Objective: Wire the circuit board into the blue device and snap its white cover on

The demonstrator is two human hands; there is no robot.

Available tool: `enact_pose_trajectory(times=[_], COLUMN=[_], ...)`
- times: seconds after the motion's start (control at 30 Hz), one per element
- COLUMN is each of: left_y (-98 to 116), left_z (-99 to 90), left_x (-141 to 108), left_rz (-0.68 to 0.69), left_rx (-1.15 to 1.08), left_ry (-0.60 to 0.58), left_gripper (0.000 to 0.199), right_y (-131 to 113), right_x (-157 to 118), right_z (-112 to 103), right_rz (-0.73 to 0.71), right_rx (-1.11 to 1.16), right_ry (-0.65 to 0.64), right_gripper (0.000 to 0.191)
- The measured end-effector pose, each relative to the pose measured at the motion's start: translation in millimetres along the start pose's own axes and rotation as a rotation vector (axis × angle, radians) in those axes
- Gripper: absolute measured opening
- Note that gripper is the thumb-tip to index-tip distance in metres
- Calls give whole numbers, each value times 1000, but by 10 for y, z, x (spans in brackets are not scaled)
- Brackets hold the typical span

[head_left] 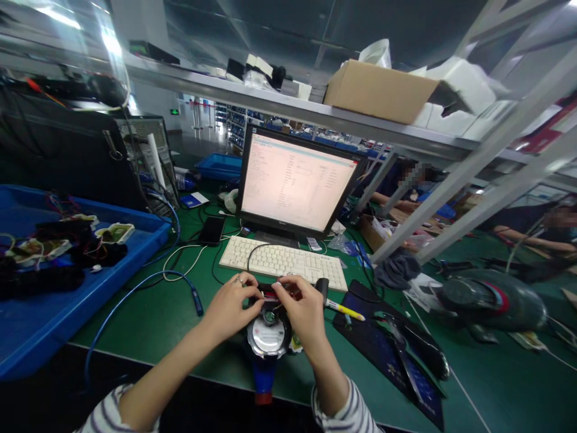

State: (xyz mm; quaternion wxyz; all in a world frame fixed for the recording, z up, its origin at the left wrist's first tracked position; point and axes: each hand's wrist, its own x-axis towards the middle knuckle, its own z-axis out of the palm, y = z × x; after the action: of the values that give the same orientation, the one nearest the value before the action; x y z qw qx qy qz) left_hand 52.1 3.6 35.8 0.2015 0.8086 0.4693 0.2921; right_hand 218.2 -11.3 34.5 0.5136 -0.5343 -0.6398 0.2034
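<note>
A round meter-like device (269, 337) with a silver rim, white dial face and blue base lies on the green bench in front of me. My left hand (232, 305) and my right hand (303, 307) both pinch small black and red parts with wires at the device's top edge. A black cable runs from there up over the white keyboard (283, 261). A ring shows on my left hand.
A lit monitor (295, 183) stands behind the keyboard. A blue tray (49, 300) with several wired boards sits at left. A yellow pen (345, 310), dark pads (396, 355) and a dark round housing (491, 300) lie at right. Other people work at the far right.
</note>
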Motion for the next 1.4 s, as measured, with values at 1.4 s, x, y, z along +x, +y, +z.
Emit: enact_pose_trajectory(times=[1.4], left_y=[-138], left_z=[-99], left_x=[131], left_rz=[69], left_rx=[-162], left_ry=[-173], left_gripper=[24], right_y=[195], right_x=[-214], right_z=[-821], right_rz=[405], right_rx=[579], right_ry=[86], right_gripper=[38])
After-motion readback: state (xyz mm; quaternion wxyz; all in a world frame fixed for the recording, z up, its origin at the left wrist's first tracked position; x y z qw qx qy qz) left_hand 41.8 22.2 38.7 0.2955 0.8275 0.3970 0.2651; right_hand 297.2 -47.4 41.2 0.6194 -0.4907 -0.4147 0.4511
